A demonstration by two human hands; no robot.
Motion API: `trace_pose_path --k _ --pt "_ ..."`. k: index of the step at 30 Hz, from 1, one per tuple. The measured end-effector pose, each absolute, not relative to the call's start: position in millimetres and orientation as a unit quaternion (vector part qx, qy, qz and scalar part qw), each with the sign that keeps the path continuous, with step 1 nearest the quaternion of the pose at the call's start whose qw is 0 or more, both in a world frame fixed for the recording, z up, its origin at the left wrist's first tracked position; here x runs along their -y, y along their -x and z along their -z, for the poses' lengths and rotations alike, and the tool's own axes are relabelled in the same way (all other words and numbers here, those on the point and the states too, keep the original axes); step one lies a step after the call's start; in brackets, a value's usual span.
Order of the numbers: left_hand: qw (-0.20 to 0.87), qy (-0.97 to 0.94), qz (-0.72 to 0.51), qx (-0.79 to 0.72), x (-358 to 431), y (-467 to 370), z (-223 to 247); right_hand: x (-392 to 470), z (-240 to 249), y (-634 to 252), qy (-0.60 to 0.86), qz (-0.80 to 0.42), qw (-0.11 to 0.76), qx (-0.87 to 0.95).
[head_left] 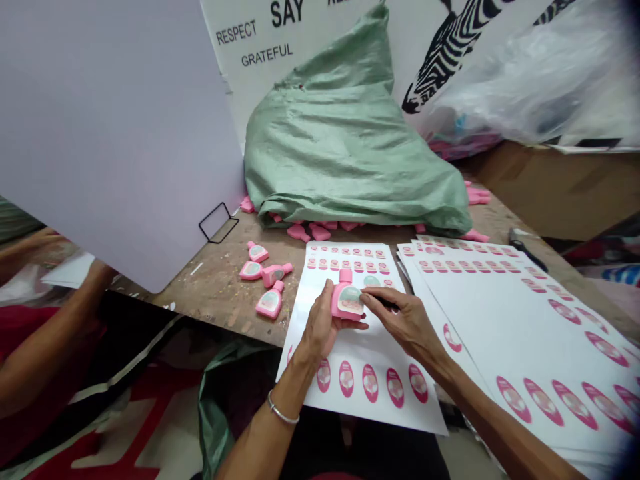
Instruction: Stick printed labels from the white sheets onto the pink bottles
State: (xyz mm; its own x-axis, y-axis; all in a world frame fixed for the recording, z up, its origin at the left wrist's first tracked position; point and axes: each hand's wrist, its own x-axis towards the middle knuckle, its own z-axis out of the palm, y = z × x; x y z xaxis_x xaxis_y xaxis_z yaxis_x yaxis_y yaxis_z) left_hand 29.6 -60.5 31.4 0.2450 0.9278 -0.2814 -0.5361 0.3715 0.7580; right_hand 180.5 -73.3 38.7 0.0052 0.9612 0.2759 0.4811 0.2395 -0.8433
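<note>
The left hand [321, 327] grasps a pink bottle [344, 288]; the right hand [404, 320] (pinching a dark object [388, 303]) could slip, wrinkling the label [351, 301].

One head-worn camera looks forward and down from just behind the near edge of the counter [225, 267], facing the wall [315, 37], close to the left hand [323, 321] and right hand [406, 317] below mid-view.

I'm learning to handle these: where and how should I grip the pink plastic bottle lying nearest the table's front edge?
Probably pinch that pink plastic bottle across its body's side edges, from the near side: it lies label up, with another pink bottle just beyond its cap.
</note>
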Motion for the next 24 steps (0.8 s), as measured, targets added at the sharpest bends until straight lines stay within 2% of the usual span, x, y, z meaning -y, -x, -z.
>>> trace_pose_path --k 24 --pt "0.736 -0.329 -0.486 -0.338 59.6 -21.3 -37.6 69.0 -41.3 -169.9 0.539 -0.206 0.435 0.692"
